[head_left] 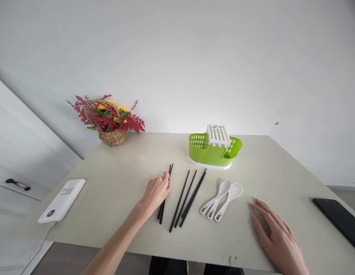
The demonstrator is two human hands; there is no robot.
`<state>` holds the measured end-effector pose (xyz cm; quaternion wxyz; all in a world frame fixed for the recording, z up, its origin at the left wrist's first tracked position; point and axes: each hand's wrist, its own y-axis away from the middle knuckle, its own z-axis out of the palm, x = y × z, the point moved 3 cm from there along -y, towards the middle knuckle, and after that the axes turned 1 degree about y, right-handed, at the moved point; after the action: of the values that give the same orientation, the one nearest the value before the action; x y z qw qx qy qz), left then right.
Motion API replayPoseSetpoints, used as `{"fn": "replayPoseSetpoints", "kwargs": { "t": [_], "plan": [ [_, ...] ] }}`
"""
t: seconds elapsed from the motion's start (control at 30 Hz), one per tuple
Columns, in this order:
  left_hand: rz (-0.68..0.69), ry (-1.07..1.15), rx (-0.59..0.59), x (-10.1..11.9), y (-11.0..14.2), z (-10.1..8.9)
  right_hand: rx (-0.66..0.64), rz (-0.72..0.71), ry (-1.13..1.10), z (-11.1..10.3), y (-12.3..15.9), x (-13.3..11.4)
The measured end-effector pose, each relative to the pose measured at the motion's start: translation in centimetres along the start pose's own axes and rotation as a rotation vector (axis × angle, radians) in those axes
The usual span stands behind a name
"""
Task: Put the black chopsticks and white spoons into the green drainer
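Note:
My left hand (157,191) is closed around a pair of black chopsticks (162,212), which lie at a slant on the table, their thin ends pointing away from me. Just right of it several more black chopsticks (182,201) lie loosely side by side, some touching. White spoons (231,194) overlap in a small heap further right, bowls away from me and labels on the handle ends. Beyond them stands a green cutlery holder (206,154) with a white slotted top (219,134) and white base. My right hand (276,235) rests on the table with fingers stretched out, holding nothing.
A wicker basket of artificial flowers (113,137) stands at the back left by the wall. A white power bank (63,200) with a cable lies at the left edge of the table (114,183). At the right edge lies a black phone (339,221).

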<state>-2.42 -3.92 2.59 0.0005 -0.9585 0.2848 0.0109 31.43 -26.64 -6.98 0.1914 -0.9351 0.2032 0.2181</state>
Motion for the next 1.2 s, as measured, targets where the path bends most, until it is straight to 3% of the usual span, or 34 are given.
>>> {"fn": "replayPoseSetpoints", "kwargs": {
  "t": [0.33, 0.6, 0.7, 0.83, 0.97, 1.13, 1.2],
  "plan": [
    [-0.198, -0.083, -0.152, 0.4, 0.3, -1.1, 0.011, -0.010, 0.002, -0.3, 0.1, -0.8],
    [-0.207, -0.057, -0.110, -0.2, 0.4, -2.2, -0.012, -0.020, -0.039, -0.4, 0.1, -0.6],
    [-0.251, 0.161, -0.022, -1.3, 0.6, -3.4, -0.023, -0.028, -0.099, -0.7, 0.3, -0.1],
    [-0.179, 0.824, 0.161, -2.0, 1.6, -5.3, 0.030, 0.081, -0.225, -1.6, 0.8, -0.1],
    [-0.182, 1.367, 0.203, -0.4, 2.4, -6.2, 0.104, 0.198, -0.462, -3.2, 1.5, -4.7],
    [-0.249, 1.749, 0.085, 4.7, 2.8, -5.9, -0.191, 0.190, -0.918, -4.0, 2.1, -14.6],
    [-0.259, 1.831, 0.067, 6.8, 3.0, -5.8, -0.321, 0.233, -1.052, -3.9, 2.2, -17.2]
  ]
}}
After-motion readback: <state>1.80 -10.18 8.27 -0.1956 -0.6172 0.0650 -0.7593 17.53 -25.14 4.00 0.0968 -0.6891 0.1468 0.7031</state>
